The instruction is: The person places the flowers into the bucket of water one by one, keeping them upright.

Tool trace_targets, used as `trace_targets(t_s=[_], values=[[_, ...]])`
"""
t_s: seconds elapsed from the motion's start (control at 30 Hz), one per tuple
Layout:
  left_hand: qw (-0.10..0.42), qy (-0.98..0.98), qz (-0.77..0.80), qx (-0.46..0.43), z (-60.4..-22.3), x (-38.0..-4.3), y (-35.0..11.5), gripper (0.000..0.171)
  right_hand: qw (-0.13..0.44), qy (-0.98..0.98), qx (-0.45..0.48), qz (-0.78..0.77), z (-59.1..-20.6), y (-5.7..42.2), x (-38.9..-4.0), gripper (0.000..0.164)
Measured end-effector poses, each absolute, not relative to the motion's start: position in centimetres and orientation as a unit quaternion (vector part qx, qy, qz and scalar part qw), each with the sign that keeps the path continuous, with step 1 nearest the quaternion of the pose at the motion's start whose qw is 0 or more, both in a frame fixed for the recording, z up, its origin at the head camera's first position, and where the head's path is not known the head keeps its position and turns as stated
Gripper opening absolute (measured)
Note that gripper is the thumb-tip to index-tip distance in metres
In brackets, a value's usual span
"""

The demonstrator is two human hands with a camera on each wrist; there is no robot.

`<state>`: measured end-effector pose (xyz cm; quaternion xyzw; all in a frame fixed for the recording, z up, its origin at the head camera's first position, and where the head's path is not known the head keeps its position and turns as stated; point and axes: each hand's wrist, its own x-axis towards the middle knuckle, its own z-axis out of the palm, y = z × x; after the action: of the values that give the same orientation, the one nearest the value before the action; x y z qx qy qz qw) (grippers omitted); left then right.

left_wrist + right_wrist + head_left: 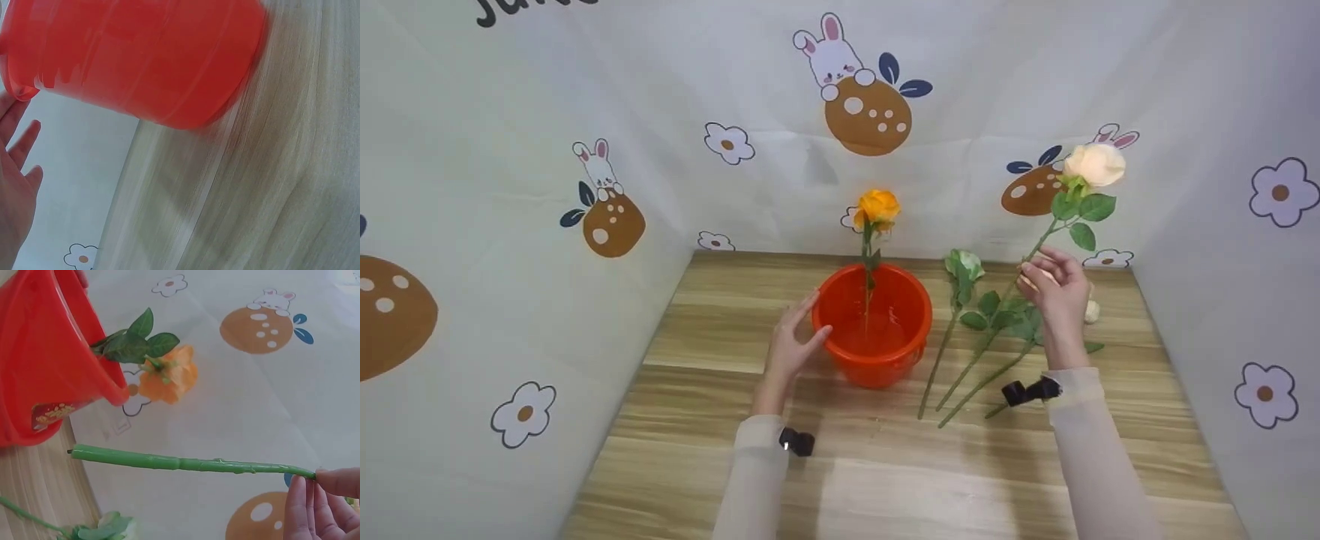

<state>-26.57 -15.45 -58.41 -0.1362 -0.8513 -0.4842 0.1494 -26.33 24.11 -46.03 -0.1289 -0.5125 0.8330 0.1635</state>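
My right hand (1057,296) pinches the green stem (180,463) of a pale cream rose (1095,165) between thumb and fingers. The bloom is up high; the lower end of the stem points down and left, close by the bucket in the right wrist view. A red bucket (874,369) stands upright on the wooden table, with an orange rose (879,208) leaning upright inside it. At the bucket's left side is my left hand (791,349), fingers spread and fairly straight, fingertips right at the rim.
Right of the bucket lie several more roses on the table (885,472), among them a greenish-white rose (964,266). Some of their blooms are hidden behind my right hand. A printed cloth wall (735,75) encloses the back and both sides.
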Motion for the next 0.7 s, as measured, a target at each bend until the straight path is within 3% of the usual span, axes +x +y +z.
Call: trace_targets(t_s=[0.7], values=[[0.141,-0.857,-0.478,-0.130,-58.2,-26.5,-15.5,0.063,0.162,-0.537,-0.052,0.826,-44.2,19.7,-27.3,0.030]])
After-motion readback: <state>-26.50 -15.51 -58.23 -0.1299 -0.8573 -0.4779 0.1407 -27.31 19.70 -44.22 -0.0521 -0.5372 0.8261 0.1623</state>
